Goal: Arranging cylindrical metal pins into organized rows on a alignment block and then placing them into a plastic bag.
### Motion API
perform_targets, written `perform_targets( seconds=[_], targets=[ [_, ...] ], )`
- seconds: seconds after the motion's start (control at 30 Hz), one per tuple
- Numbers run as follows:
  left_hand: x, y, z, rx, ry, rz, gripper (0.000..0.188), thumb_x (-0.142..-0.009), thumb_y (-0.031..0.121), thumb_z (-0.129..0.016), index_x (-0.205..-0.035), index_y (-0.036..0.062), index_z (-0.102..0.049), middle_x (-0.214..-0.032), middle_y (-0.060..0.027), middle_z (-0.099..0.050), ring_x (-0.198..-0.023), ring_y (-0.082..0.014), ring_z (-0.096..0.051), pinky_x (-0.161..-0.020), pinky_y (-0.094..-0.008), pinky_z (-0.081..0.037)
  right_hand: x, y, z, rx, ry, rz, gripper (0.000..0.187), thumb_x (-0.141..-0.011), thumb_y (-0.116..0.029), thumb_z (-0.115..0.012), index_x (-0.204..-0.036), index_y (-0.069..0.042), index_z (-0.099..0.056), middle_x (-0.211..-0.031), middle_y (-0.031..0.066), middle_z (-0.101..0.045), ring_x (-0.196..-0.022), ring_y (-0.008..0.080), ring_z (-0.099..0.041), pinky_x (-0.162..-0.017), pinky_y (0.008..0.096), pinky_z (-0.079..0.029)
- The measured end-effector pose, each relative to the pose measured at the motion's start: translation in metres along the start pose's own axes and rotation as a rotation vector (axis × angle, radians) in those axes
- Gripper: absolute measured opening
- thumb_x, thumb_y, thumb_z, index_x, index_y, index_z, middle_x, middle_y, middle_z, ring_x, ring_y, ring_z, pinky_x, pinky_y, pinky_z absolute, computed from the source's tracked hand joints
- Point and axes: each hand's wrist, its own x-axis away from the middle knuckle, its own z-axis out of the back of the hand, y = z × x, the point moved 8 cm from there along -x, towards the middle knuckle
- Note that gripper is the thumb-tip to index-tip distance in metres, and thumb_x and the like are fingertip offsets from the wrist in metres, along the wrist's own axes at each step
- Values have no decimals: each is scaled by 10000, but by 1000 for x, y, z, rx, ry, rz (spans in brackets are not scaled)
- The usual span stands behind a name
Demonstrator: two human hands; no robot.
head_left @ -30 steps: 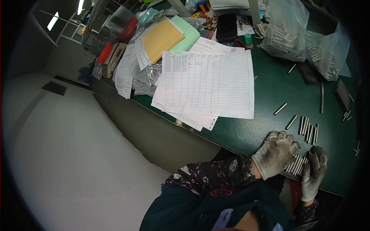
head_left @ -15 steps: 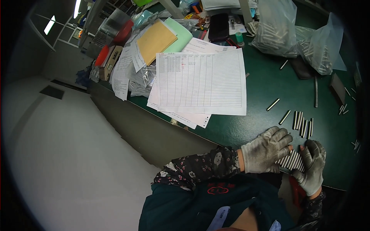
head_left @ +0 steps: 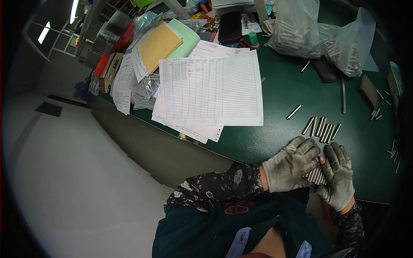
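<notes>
My left hand (head_left: 290,167), in a dirty white glove with a bare thumb tip, lies flat with outstretched fingers at the table's near edge. Facing it, my right hand (head_left: 340,175), also gloved, rests with its fingers extended forward. Between the two palms sits a row of shiny metal pins (head_left: 316,176), side by side and partly covered by the hands. Just beyond the fingertips a loose cluster of metal pins (head_left: 326,130) lies on the green tabletop. One single pin (head_left: 294,112) lies farther off to the left.
A ruled paper form (head_left: 211,94) covers other sheets on the left. Plastic bags of pins (head_left: 294,34) stand at the back right, near a dark pouch (head_left: 325,70) and a thin metal strip (head_left: 343,96). More small pins (head_left: 375,115) lie on the right. A black phone (head_left: 230,28) is behind.
My right hand has straightened its fingers and moved forward beside the pin row. Several loose pins beyond the hands now lie closer together. The whole view has shifted slightly.
</notes>
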Motion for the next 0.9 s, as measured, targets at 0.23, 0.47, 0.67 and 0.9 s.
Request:
perform_targets(
  seconds=[0.23,0.47,0.67,0.9],
  targets=[
    [6,11,-10,-14,-89,-146,846,-785,598,-523,-1315,-48,-392,-1422,-223,-307,-1360,-346,-244,-1134,-467,-155,12,2,-4,38,-88,89,711,-884,-655,-234,-1438,-211,-276,-1413,157,-363,-1328,393,-300,-1087,556,-190],
    [-9,25,-24,-34,-235,-229,949,-760,668,-493,-1347,-62,-338,-1432,-235,-290,-1372,-354,-214,-1145,-459,-122,32,17,-1,42,-61,77,743,-874,-664,-250,-1415,-158,-319,-1401,172,-375,-1323,381,-311,-1099,539,-183],
    [30,-16,-2,-80,-300,-166,962,-799,701,-402,-1360,-73,-293,-1428,-255,-276,-1372,-357,-208,-1141,-461,-131,-18,-26,-12,67,-115,189,834,-832,-708,-258,-1328,-55,-408,-1362,219,-400,-1299,367,-349,-1102,522,-196],
    [7,20,-22,-8,-323,-263,967,-801,686,-409,-1385,-68,-249,-1440,-272,-239,-1386,-354,-167,-1147,-461,-98,28,10,-4,87,-70,115,757,-866,-665,-282,-1350,-92,-386,-1369,188,-405,-1297,368,-354,-1100,521,-196]
  ],
)
